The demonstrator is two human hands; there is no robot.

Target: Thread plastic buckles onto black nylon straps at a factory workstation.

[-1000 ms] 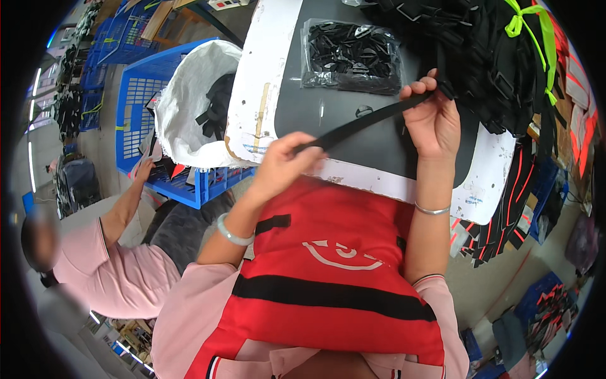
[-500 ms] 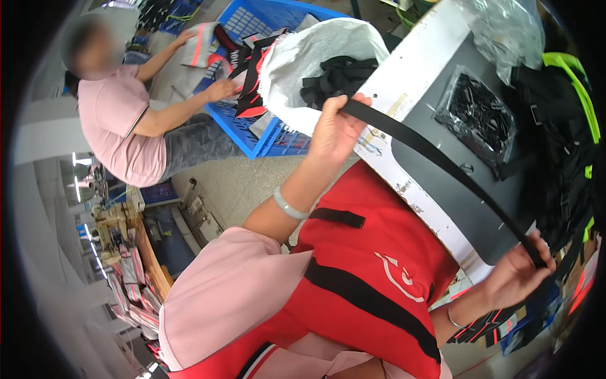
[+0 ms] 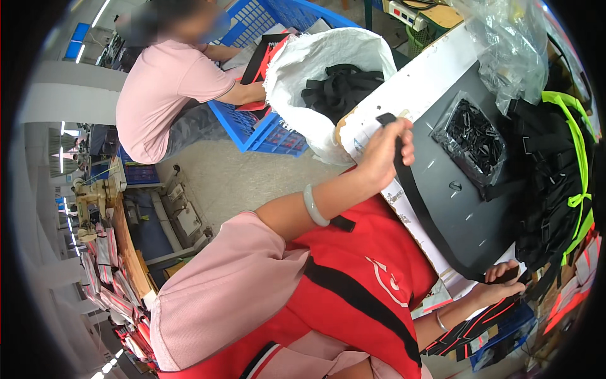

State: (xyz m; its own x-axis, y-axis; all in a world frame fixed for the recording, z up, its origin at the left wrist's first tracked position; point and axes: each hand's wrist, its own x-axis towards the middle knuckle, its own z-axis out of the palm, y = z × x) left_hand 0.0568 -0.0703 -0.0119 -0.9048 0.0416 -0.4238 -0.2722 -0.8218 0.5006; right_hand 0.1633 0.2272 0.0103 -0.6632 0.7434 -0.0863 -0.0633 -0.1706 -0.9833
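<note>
A long black webbing strap (image 3: pixel 418 208) hangs in a curve between my two hands, over the near edge of a grey-topped table (image 3: pixel 464 237). My left hand (image 3: pixel 386 155) is closed on it close to one end, and a short tail sticks up past the thumb. Down by the table's right corner, my right hand (image 3: pixel 502 284) grips the other end, fingers folded around it. A clear plastic bag of small black parts (image 3: pixel 473 136) lies on the tabletop, with a small loose dark piece (image 3: pixel 455 186) beside it.
An open white sack (image 3: pixel 284 85) holding black straps (image 3: pixel 344 91) stands beyond my left hand. Behind it, a person in pink (image 3: pixel 167 85) reaches into a blue crate (image 3: pixel 252 136). Black strapping (image 3: pixel 546 183) tied with neon-green ribbon (image 3: pixel 577 151) lies at the right, below crumpled clear plastic (image 3: pixel 514 57).
My left hand has moved right and down, over the table edge, and the strap now sags instead of being stretched. My right hand is slightly lower. The other person has leaned over the crate.
</note>
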